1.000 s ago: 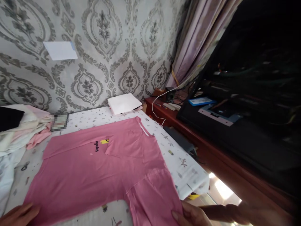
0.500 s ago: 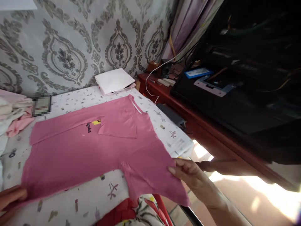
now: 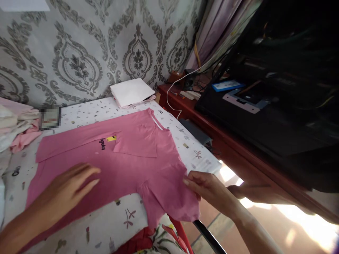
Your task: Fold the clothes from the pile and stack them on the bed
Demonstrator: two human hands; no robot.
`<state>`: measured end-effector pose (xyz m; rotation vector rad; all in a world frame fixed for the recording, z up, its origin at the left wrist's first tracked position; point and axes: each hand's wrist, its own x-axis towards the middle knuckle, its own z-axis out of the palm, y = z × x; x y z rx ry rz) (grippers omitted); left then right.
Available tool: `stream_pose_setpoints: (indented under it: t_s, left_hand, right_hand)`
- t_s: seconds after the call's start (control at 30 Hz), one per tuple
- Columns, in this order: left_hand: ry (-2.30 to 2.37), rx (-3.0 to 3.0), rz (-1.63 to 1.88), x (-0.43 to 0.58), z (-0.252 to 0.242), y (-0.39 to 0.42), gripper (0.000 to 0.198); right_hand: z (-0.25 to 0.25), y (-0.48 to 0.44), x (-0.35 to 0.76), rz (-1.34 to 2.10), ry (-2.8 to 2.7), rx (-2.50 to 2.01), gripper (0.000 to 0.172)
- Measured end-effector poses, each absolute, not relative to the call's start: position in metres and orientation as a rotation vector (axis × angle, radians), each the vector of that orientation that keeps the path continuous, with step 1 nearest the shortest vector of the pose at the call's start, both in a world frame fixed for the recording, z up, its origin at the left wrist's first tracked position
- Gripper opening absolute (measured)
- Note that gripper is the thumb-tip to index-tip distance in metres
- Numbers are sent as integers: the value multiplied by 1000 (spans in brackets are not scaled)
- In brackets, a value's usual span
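Note:
A pink T-shirt [image 3: 113, 173] lies spread on a white patterned sheet, its collar toward the far right. One side is folded inward, with a sleeve laid over the body and partly covering a yellow and black print. At the near right the other sleeve hangs past the table edge, pinched at its shoulder side between the thumb and fingers of my right hand [image 3: 202, 183]. Over the shirt's lower body hovers my left hand [image 3: 71, 185], fingers stretched out and thumb apart, holding nothing.
A white folder-like stack [image 3: 133, 91] sits by the patterned wall. Crumpled clothes [image 3: 18, 127] and a blurred-out item [image 3: 49, 117] are at the left. To the right stands a red-brown desk [image 3: 182, 102] with a large black screen [image 3: 278, 116]. Red floral fabric [image 3: 159, 240] lies below the near edge.
My left hand has left the shirt's lower corner and moved right and up over its body. My right hand has shifted slightly left, drawing the sleeve with it.

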<state>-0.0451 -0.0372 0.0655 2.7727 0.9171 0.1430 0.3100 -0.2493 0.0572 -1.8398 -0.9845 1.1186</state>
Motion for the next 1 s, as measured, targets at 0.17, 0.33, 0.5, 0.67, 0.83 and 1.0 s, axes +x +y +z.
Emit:
stream_pose_setpoints:
  t_s: [0.17, 0.33, 0.5, 0.67, 0.83, 1.0]
  left_hand:
    - [496, 2804, 184, 81, 56, -50, 23]
    - [431, 2988, 125, 144, 38, -58, 14]
    - [468, 2844, 184, 157, 37, -41, 20]
    - [849, 2448, 312, 142, 45, 8, 16]
    - [980, 2758, 586, 131, 38, 18, 34]
    - [477, 2879, 295, 134, 11, -4, 65]
  right_hand:
    - [60, -228, 315, 989, -1169, -1889, 33]
    - [48, -235, 313, 953, -1106, -1863, 23]
    - [33, -261, 310, 913, -913, -1873, 30]
    - [24, -276, 297, 959, -606, -1879, 44]
    - [16, -281, 292, 903, -588, -1893, 51]
    - [11, -283, 284, 964, -653, -1835, 49]
